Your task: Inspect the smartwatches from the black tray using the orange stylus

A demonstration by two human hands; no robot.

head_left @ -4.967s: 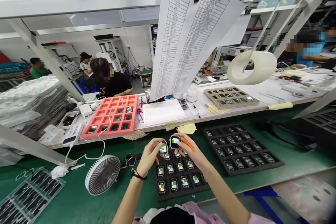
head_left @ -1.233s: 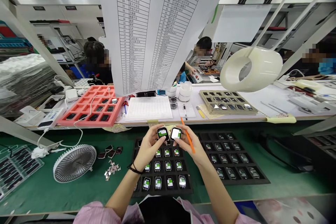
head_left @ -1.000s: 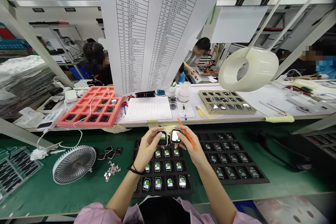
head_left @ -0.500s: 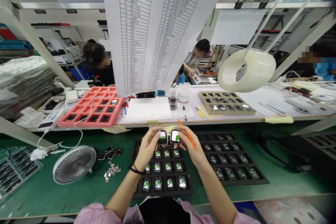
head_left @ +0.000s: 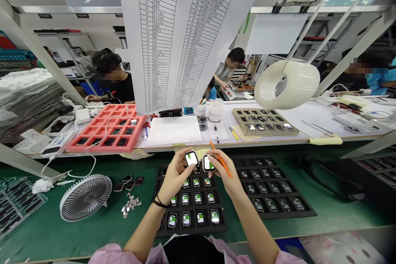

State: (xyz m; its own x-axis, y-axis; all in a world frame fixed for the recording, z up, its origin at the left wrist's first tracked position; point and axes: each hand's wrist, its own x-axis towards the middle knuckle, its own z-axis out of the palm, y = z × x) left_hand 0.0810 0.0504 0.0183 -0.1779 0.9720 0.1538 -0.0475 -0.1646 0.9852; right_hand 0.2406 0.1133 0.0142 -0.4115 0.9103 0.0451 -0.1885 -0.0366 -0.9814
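Note:
My left hand (head_left: 177,173) holds a watch face (head_left: 191,158) with a lit white and green screen, the thumb at its lower edge. Close beside it, my right hand (head_left: 223,169) grips a second lit watch face (head_left: 208,163), its fingers over the upper right of the screen. An orange stick (head_left: 221,159) is also tucked in my right hand, pointing up and left. Both watches are above a black foam tray (head_left: 221,215) that holds several lit watch faces in rows. A second black tray (head_left: 289,209) with several watches lies to the right.
At the left are a small fan (head_left: 86,198), metal pieces (head_left: 131,205) and several loose watch faces (head_left: 127,179). A shelf edge runs behind my hands, bearing a red tray (head_left: 105,121) and a beige tray (head_left: 264,122). A printed sheet (head_left: 179,29) and a tape roll (head_left: 289,84) hang above.
The left watch has tilted and risen slightly, and its screen now shows more white. The right watch has dropped a little, with my right fingers now over its screen's top.

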